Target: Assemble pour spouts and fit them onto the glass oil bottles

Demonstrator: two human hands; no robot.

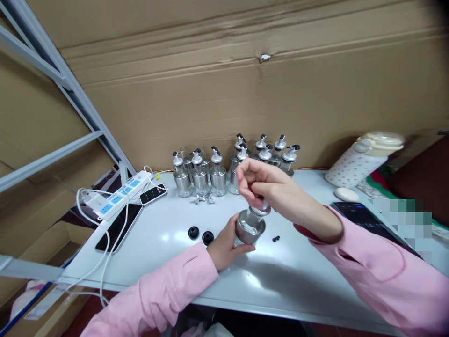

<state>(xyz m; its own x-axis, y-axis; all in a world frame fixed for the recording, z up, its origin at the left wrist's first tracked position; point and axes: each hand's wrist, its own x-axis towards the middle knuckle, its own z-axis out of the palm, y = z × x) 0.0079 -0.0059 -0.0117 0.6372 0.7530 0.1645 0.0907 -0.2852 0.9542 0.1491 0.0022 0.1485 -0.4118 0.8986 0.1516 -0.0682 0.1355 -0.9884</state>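
My left hand (pixel 224 245) is wrapped round the base of a small glass and steel oil bottle (pixel 249 227) that stands on the white table (pixel 168 234). Over the bottle's neck my right hand (pixel 270 189) is curled closed; what its fingers pinch is hidden. Both arms wear pink sleeves. Two black round caps (pixel 200 235) lie just left of my left hand. A small black piece (pixel 276 238) lies to the right of the bottle.
Several finished bottles with spouts (pixel 238 166) stand in rows at the table's back by the cardboard wall. A white power strip (pixel 119 194), a black phone (pixel 119 227) and a small black device (pixel 153 194) lie at the left. A dotted flask (pixel 361 159), a white mouse (pixel 346 194) and a dark tablet (pixel 368 220) sit right.
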